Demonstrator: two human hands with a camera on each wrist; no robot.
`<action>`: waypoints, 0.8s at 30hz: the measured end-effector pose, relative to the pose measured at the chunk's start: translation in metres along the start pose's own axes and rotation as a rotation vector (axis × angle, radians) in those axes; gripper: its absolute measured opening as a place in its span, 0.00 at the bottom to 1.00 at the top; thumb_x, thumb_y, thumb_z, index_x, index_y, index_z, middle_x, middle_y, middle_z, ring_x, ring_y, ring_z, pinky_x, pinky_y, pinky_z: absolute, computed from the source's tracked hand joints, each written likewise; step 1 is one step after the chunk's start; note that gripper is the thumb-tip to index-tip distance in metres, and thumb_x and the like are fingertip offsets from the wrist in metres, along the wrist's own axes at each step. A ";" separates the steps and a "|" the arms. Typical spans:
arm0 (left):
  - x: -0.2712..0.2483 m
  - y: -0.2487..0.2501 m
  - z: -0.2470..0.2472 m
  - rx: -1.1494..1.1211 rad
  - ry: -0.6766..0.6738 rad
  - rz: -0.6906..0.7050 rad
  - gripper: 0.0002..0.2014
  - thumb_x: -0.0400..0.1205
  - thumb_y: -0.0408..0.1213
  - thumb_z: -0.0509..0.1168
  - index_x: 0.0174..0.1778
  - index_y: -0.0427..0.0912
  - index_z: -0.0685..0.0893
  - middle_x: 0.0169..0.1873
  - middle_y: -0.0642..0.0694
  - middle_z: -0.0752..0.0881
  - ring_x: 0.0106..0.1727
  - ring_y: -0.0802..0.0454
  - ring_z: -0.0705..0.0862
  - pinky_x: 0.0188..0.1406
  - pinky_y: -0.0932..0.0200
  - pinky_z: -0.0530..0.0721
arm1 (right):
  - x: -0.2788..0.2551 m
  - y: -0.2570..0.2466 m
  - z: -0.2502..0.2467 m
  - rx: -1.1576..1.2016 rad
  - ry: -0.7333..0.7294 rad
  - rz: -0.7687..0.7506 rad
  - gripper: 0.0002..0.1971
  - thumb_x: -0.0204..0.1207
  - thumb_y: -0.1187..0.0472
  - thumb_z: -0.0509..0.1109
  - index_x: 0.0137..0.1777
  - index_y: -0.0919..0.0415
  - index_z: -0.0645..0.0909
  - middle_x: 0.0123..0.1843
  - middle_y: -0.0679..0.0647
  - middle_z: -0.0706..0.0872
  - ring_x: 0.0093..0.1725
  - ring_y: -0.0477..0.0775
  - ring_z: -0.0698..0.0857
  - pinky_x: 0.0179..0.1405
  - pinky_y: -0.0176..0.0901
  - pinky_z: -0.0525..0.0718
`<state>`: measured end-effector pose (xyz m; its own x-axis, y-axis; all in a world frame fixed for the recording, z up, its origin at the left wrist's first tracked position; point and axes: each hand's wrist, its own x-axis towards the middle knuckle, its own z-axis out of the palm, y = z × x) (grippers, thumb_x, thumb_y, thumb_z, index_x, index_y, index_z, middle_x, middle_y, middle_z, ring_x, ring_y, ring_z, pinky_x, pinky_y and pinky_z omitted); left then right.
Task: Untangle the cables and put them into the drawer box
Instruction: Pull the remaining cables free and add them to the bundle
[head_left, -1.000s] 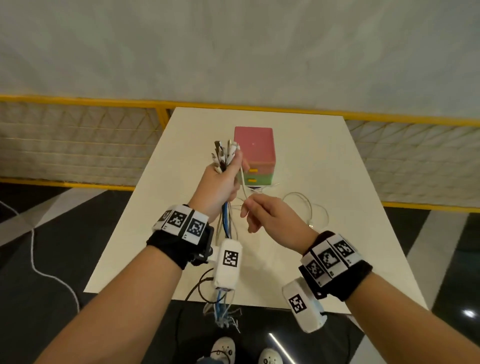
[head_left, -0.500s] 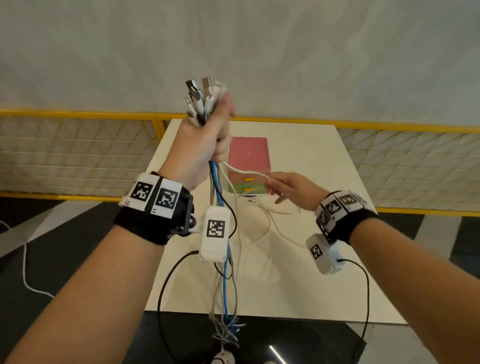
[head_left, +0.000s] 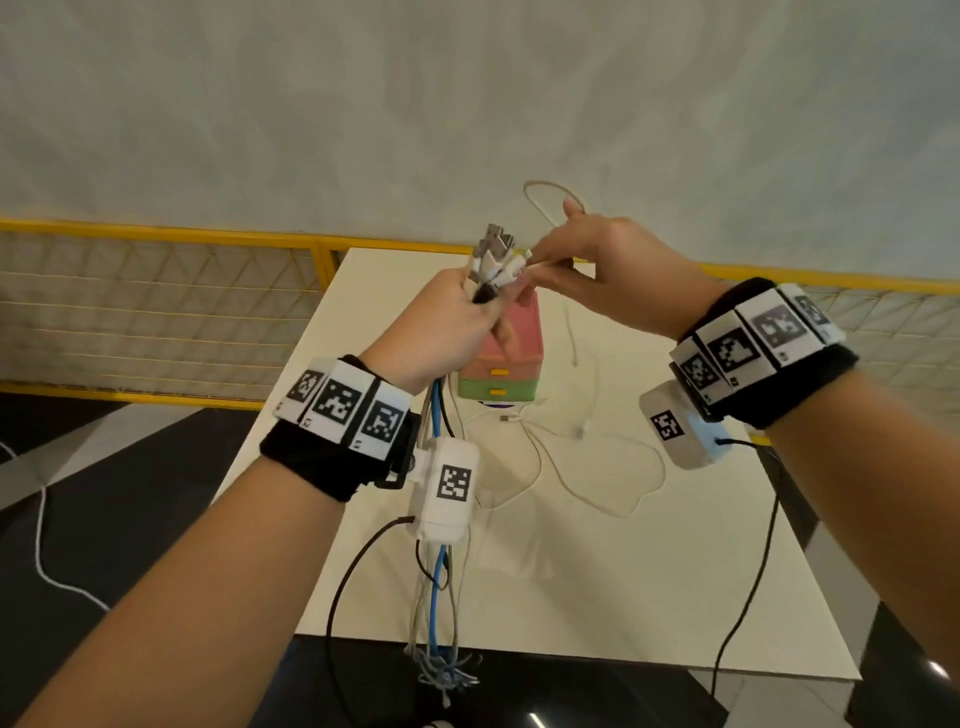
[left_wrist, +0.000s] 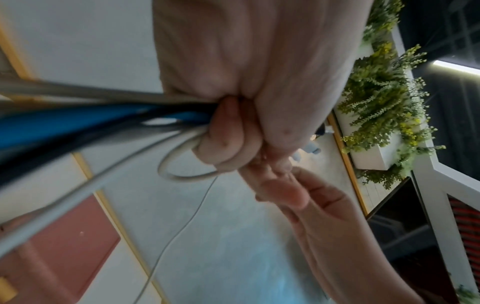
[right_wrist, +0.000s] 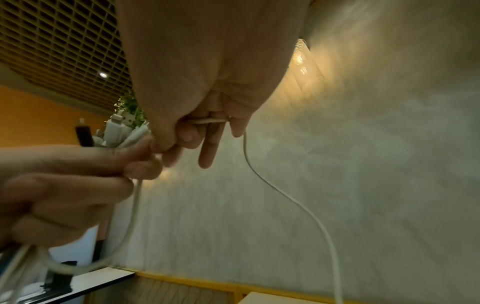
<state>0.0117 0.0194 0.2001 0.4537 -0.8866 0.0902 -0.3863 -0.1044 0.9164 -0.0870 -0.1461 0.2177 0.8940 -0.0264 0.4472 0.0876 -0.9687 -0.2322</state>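
**Cable bundle held up over the table, one white lead pinched beside it**

While the left hand (head_left: 441, 325) grips the cable bundle (head_left: 491, 260) in a closed fist above the table (head_left: 597, 571), the plug ends fan out above its knuckles, metal and white connectors pointing up. Below the fist the cords hang straight down past the wrist: blue, black, grey and white strands, ending in a loose tangle (head_left: 441, 670) just beyond the table's near edge. From the left wrist view the fingers (left_wrist: 226, 131) are curled tightly around these cords, and one pale cord forms a small loop beside them.

The right hand (head_left: 608, 270) meets the bundle at its top. Its thumb and forefinger pinch a thin white cable (right_wrist: 285, 197), close against the left hand's fingertips; the other fingers are partly extended. That cable arcs up over the right hand in a loop (head_left: 545, 195) and, in the right wrist view, trails down from the hand in a long curve.

Under both hands stands the drawer box (head_left: 511, 358), pink on top with a green tier below and yellow handles, its drawers closed as far as can be seen. More white cables (head_left: 582, 457) lie slack on the table in front of the box and to its right. A yellow railing (head_left: 156, 234) runs behind the table.
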 end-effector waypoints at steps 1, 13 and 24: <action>-0.001 0.002 0.001 0.050 -0.019 0.006 0.19 0.89 0.44 0.56 0.35 0.43 0.81 0.17 0.51 0.82 0.13 0.65 0.71 0.19 0.71 0.66 | -0.004 0.002 -0.002 0.009 -0.019 0.023 0.12 0.80 0.55 0.67 0.44 0.63 0.85 0.34 0.54 0.85 0.35 0.56 0.82 0.80 0.48 0.64; 0.006 0.004 -0.001 -0.025 0.348 0.079 0.10 0.88 0.33 0.58 0.58 0.55 0.77 0.37 0.46 0.89 0.22 0.66 0.82 0.43 0.56 0.82 | -0.042 0.030 -0.009 -0.002 -0.072 0.332 0.15 0.85 0.55 0.59 0.41 0.59 0.81 0.38 0.53 0.84 0.36 0.50 0.78 0.39 0.41 0.75; 0.004 0.014 0.008 0.067 0.332 0.163 0.14 0.84 0.27 0.59 0.49 0.52 0.84 0.27 0.59 0.77 0.23 0.66 0.76 0.23 0.74 0.71 | -0.034 0.001 -0.045 -0.133 -0.033 0.164 0.15 0.86 0.54 0.56 0.48 0.63 0.80 0.43 0.52 0.81 0.40 0.45 0.73 0.43 0.29 0.69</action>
<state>0.0020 0.0112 0.2103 0.6133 -0.7005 0.3649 -0.5218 -0.0125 0.8530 -0.1370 -0.1577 0.2416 0.9056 -0.1801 0.3841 -0.1167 -0.9762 -0.1827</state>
